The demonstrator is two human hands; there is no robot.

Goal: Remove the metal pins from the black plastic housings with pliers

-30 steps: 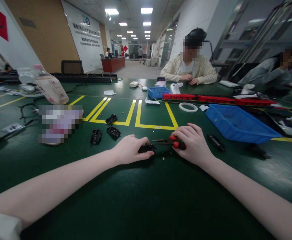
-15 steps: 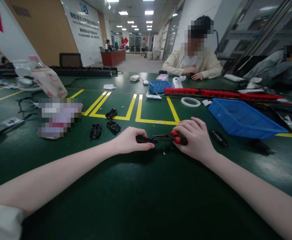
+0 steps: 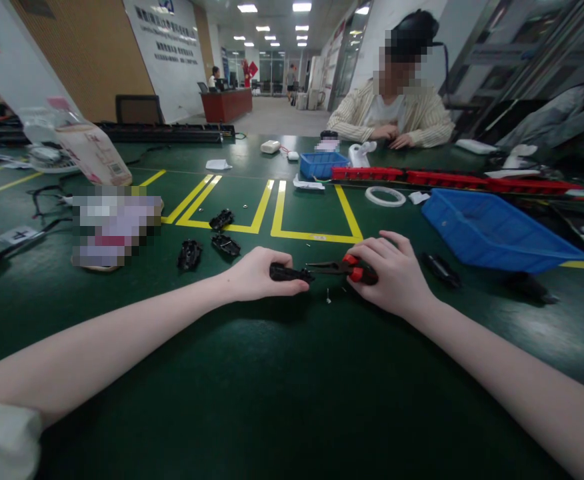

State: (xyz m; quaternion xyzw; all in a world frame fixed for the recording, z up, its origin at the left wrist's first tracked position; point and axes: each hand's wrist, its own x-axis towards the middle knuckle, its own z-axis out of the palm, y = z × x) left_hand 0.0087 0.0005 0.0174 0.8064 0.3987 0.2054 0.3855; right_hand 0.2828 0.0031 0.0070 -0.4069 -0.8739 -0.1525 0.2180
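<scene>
My left hand (image 3: 259, 275) is closed around a small black plastic part (image 3: 289, 273), pinched between thumb and fingers. My right hand (image 3: 392, 270) grips needle-nose pliers (image 3: 356, 268) with red and black handles. The pliers' jaws point left, close to the black part's right end; whether they touch it I cannot tell. Tiny silvery bits (image 3: 328, 297) lie on the table below the jaws. Left of my left hand rest several similar black parts (image 3: 190, 255). Another black piece (image 3: 441, 269) lies right of my right hand.
A blue bin (image 3: 502, 233) stands at the right, with a red strip (image 3: 452, 179) behind it. A roll of white tape (image 3: 385, 196) and a smaller blue bin (image 3: 323, 165) are farther back. A phone (image 3: 117, 230) and a bottle (image 3: 95, 152) are at the left. A person (image 3: 392, 113) sits opposite.
The view has shifted slightly. The black part in my left hand looks a little turned, and the pliers' jaws sit slightly higher against it. Both hands keep their holds.
</scene>
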